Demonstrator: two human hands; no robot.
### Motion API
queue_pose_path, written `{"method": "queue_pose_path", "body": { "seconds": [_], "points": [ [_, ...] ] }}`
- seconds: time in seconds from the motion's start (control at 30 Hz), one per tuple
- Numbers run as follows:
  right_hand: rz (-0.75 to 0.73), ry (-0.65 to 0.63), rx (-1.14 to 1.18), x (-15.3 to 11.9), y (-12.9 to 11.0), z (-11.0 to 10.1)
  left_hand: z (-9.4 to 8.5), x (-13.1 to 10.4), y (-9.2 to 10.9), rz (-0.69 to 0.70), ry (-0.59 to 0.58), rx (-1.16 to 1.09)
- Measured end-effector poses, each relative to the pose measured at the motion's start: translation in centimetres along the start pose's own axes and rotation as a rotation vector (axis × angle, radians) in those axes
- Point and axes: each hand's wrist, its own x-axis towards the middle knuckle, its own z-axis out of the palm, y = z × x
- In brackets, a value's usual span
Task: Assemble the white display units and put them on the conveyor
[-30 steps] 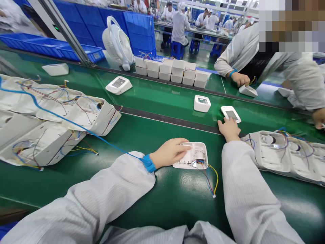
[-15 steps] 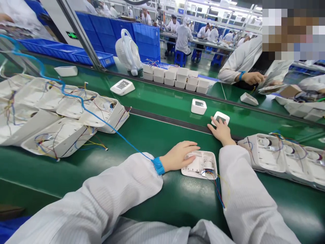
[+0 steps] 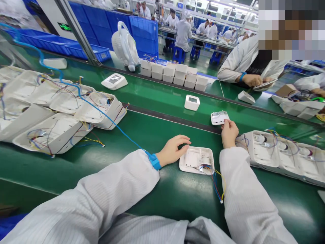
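Note:
In front of me a white plastic housing (image 3: 194, 162) lies open side up, a motor-like part and coloured wires inside it, with the wires trailing off its right side. My left hand (image 3: 173, 149), in a blue wrist strap, is at its left edge, fingers curved and apart, holding nothing. Whether the fingertips touch the rim I cannot tell. My right hand (image 3: 230, 133) pinches the right edge of a small white cover (image 3: 219, 118), tipped up over the far green strip so its inner side shows. Beyond it to the left sits a white unit with a dark display (image 3: 192, 102).
Wired white housings crowd the left (image 3: 54, 134), and more stand in a row at right (image 3: 279, 152). Another display unit (image 3: 114, 81), a white fan (image 3: 125, 45) and stacked white cases (image 3: 174, 75) lie farther back. Opposite, a co-worker's hands (image 3: 254, 80) hold a part.
My right hand has lifted and tipped the display cover, which was lying face up under its fingers. My left hand has drawn back slightly from over the housing toward its left edge.

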Motion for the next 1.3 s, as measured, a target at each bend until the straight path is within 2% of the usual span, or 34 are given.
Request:
{"method": "queue_pose_path", "body": {
  "seconds": [0.07, 0.13, 0.2, 0.27, 0.3, 0.37, 0.43, 0.5, 0.57, 0.63, 0.73, 0.83, 0.93, 1.0, 1.07, 1.13, 1.2, 1.23, 1.3],
  "points": [
    [0.015, -0.006, 0.097, -1.6, -1.1, -0.2, -0.2, 0.2, 0.0, -0.030, 0.003, -0.037],
    [0.011, -0.050, 0.204, -4.2, -3.0, -0.7, -0.4, 0.3, 0.1, -0.052, -0.021, -0.080],
    [-0.013, -0.203, 0.432, -7.6, -5.3, -1.9, -0.3, 0.2, -0.1, -0.058, -0.046, -0.158],
    [-0.124, -0.393, 0.399, -10.8, -7.4, -3.8, 0.0, -0.1, -0.3, -0.046, -0.046, -0.310],
    [-0.186, -0.497, 0.317, -12.1, -8.2, -4.8, 0.2, -0.3, -0.5, -0.050, -0.038, -0.412],
    [-0.370, -0.624, 0.160, -13.7, -8.8, -7.1, 0.8, -0.7, -0.6, -0.114, -0.013, -0.635],
    [-0.589, -0.688, 0.040, -14.1, -8.2, -9.5, 1.2, -0.8, -0.4, -0.227, 0.015, -0.861],
    [-0.712, -0.634, -0.091, -13.9, -6.6, -11.8, 1.2, -0.7, 0.1, -0.324, 0.038, -1.074],
    [-0.732, -0.516, -0.245, -13.9, -4.6, -13.9, 1.0, -0.4, 0.6, -0.380, 0.057, -1.235],
    [-0.737, -0.468, -0.358, -14.7, -3.1, -15.5, 0.6, -0.1, 1.1, -0.417, 0.084, -1.307],
    [-0.809, -0.508, -0.331, -17.0, -2.9, -16.7, 0.4, 0.3, 1.4, -0.457, 0.085, -1.323],
    [-0.951, -0.619, -0.154, -18.1, -5.3, -16.5, 0.5, 0.5, 1.6, -0.498, 0.040, -1.341],
    [-0.950, -0.761, 0.041, -16.6, -8.4, -15.0, 1.0, 0.5, 1.9, -0.532, -0.010, -1.404],
    [-0.795, -0.892, 0.110, -14.6, -9.9, -13.1, 1.3, 0.4, 2.2, -0.545, -0.068, -1.437],
    [-0.539, -0.955, 0.161, -12.8, -10.7, -10.9, 1.5, 0.1, 2.5, -0.541, -0.142, -1.414],
    [-0.280, -0.926, 0.195, -12.0, -10.8, -8.7, 1.6, -0.2, 2.9, -0.523, -0.181, -1.347],
    [-0.135, -0.851, 0.179, -12.1, -10.5, -7.0, 1.8, -0.5, 3.2, -0.504, -0.171, -1.287],
    [-0.124, -0.804, 0.152, -12.5, -10.3, -6.5, 1.8, -0.6, 3.3, -0.500, -0.157, -1.267],
    [-0.201, -0.701, 0.077, -13.3, -9.9, -6.0, 1.9, -0.8, 3.5, -0.498, -0.138, -1.233]
  ]
}}
